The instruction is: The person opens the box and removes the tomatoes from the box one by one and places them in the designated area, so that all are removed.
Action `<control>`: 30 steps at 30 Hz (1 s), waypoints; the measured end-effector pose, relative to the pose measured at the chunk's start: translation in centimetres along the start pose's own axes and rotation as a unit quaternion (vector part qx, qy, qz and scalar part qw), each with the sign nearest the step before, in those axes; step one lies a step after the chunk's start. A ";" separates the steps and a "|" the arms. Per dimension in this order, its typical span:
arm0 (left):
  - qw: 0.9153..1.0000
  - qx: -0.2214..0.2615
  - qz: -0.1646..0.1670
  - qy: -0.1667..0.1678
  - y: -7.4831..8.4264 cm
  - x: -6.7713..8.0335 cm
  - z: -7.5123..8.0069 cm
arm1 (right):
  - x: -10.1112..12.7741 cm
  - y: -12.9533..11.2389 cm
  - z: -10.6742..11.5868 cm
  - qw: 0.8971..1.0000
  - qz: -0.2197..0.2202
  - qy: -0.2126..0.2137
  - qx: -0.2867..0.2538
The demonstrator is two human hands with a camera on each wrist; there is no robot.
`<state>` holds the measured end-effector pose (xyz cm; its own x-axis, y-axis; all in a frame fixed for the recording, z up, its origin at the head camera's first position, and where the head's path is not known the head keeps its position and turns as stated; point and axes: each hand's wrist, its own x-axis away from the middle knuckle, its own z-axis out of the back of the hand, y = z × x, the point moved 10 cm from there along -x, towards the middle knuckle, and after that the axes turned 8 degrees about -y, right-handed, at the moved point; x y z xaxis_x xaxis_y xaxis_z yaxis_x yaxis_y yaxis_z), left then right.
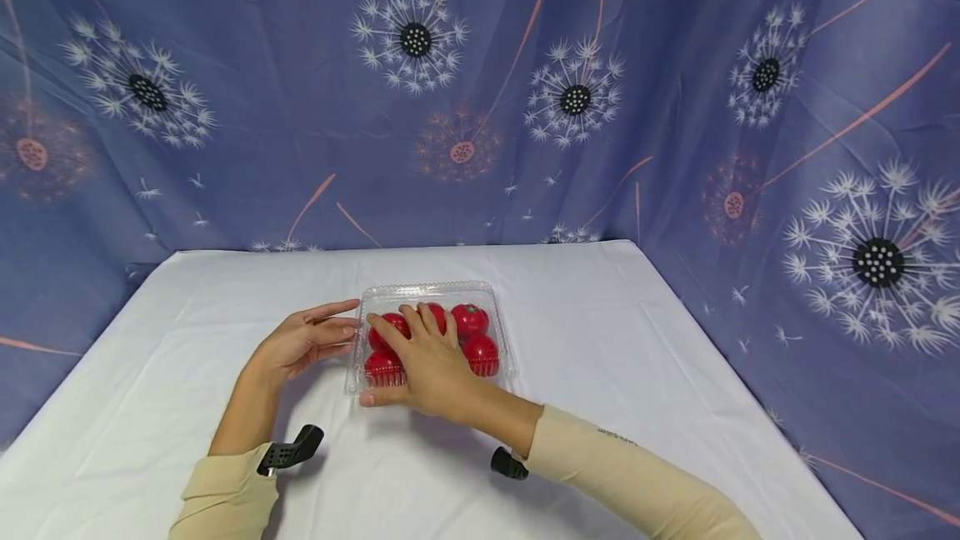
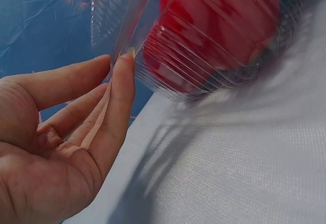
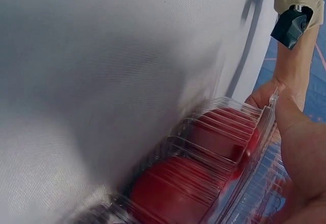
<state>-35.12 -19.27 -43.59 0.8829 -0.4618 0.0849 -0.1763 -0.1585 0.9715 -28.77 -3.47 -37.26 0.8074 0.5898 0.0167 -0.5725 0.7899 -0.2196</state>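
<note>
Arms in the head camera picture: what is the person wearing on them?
Both arms wear long beige sleeves, pushed back so the forearms are bare. The right sleeve carries a small line of dark print. A black wrist camera mount pokes out at the left cuff and another at the right cuff. No rings, watches or gloves show.

The box point(image 1: 431, 294) sits on the table point(image 1: 600, 332), tomatoes point(image 1: 470, 319) inside it. The right hand point(image 1: 423, 365) lies on its lid, thumb along the near edge (fingers over the tomatoes). The left hand point(image 1: 307, 340) touches the box's left side, just beside the right hand.
</note>
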 end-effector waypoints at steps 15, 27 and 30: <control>1.000 -0.002 -0.003 0.001 -0.2 -0.1 -0.1 | 0.2 0.1 -0.3 0.999 -0.025 0.004 0.036; 1.000 0.008 -0.008 -0.009 -0.6 0.0 0.3 | -0.2 -0.1 -1.0 0.995 -0.035 -0.007 0.090; 1.000 0.014 -0.013 -0.016 -0.5 -0.1 0.3 | -0.3 -0.1 -1.1 0.994 -0.037 -0.009 0.105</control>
<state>-35.23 -19.41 -44.15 0.8726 -0.4856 0.0523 -0.1667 -0.1954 0.9664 -28.77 -3.90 -38.29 0.8464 0.5309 0.0429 -0.5310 0.8473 -0.0081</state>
